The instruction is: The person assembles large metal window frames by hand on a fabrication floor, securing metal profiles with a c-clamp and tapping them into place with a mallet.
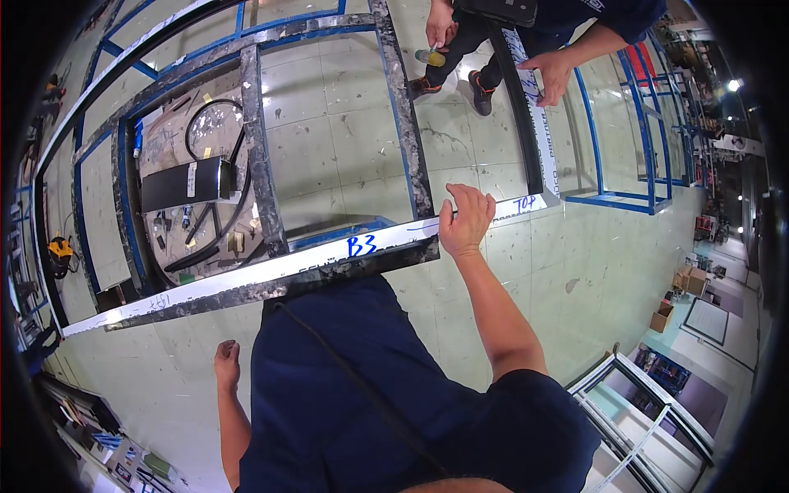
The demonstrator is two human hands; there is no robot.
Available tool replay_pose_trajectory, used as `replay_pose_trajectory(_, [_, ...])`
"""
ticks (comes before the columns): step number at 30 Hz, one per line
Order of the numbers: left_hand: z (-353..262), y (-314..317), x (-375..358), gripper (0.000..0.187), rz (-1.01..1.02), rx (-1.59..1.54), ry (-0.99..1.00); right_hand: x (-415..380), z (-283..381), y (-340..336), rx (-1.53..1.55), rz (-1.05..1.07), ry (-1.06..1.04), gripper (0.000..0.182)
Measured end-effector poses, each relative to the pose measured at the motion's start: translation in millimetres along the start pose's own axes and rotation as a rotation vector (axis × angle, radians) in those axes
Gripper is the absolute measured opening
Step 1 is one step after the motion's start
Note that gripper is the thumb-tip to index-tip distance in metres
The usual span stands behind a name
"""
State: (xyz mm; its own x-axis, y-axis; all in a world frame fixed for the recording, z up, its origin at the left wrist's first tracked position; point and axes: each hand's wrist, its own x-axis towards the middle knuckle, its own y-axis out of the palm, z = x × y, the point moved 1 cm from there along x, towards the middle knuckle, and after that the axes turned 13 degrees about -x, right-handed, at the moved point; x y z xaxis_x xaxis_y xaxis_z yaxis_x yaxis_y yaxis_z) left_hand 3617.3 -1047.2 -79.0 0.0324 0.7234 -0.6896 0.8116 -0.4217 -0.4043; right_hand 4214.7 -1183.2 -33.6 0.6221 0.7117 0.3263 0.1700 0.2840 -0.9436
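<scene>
A long window or door frame with white protective film [316, 256] lies across a work stand in front of my body. Blue handwriting on its near rail reads "B3" and, nearer the corner, "TOP". My right hand [468, 220] grips this near rail between those marks, fingers over its far side and thumb to the left. Hanging low beside my body, my left hand [228, 364] is apart from the frame, its fingers loosely bent, with nothing visible in it.
Across the frame, a co-worker's hand [549, 76] rests on the right rail; the other hand holds a yellow-green handled tool [430, 57]. A black box [187, 185] and rubber strips lie on the stand's shelf. Blue metal stands [612, 197] are at the right, framed panels [649, 403] lower right.
</scene>
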Motion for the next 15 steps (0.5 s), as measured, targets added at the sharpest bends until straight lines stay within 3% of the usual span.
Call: replay_pose_trajectory(15, [14.5,-2.9,10.6,0.032,0.022,-0.051,-0.005,1.4,0.8,-2.1,0.01,-0.006,-0.007,0.028])
